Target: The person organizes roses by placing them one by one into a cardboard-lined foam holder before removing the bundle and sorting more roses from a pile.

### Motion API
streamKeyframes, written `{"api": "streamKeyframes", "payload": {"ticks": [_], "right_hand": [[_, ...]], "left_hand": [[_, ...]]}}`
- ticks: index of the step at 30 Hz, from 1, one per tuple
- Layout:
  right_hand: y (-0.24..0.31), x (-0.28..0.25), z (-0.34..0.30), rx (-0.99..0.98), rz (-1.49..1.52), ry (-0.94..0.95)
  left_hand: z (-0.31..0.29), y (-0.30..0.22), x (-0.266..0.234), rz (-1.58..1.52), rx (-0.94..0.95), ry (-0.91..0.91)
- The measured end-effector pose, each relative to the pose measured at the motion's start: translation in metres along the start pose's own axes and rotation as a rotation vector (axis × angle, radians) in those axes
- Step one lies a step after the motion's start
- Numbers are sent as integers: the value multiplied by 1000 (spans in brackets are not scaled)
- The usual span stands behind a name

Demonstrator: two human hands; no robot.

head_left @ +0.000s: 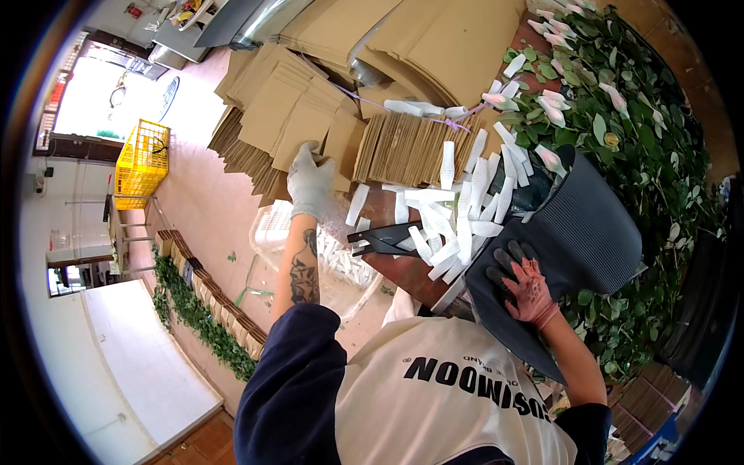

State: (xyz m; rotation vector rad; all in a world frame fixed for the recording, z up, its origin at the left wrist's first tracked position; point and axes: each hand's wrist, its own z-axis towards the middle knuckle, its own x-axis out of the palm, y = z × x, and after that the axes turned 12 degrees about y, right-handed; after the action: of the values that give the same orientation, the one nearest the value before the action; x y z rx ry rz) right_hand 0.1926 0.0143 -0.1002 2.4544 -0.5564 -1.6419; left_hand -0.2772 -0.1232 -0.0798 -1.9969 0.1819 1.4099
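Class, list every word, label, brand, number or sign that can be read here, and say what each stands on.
Shirt: large black lettering, upside down in this view; readable, but not copied out here.
Shirt: a smaller line just above it in the picture; also not copied out.
Blue-and-white oval by the doorway: marks too blurred to read.
Cardboard: no lettering I can make out.

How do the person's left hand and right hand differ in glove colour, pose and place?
Colour: the left hand is gloved in whitish fabric, the right hand in pinkish red with dark grey fingers.
Pose: the left hand's fingers are close together; the right hand's are spread.
Place: the left hand is at the cardboard, the right hand on the dark sheet.
Shared: both are gloved.
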Motion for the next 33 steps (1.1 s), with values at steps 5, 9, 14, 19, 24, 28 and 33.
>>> {"api": "streamKeyframes", "payload": {"ticks": [5, 9, 14, 19, 24, 28, 33], "right_hand": [[3, -13, 0, 4, 209, -48], [-5, 1, 1, -55, 464, -296], [-44, 2, 14, -235, 910, -414], [-21, -5, -9, -210, 1320, -297], [-22, -11, -2, -217, 1564, -377], [-10, -13, 2, -429, 2005, -488], [-12, -15, -2, -411, 1945, -428]], "left_hand": [[7, -5, -15, 276, 71, 340], [-25, -21, -85, 568, 19, -84], [-83, -103, -103, -646, 557, 180], [-152, -195, 32, -45, 1017, 913], [-137, -171, 80, -109, 1039, 997], [-110, -155, 89, -79, 695, 847], [-111, -160, 118, 381, 875, 564]]}}
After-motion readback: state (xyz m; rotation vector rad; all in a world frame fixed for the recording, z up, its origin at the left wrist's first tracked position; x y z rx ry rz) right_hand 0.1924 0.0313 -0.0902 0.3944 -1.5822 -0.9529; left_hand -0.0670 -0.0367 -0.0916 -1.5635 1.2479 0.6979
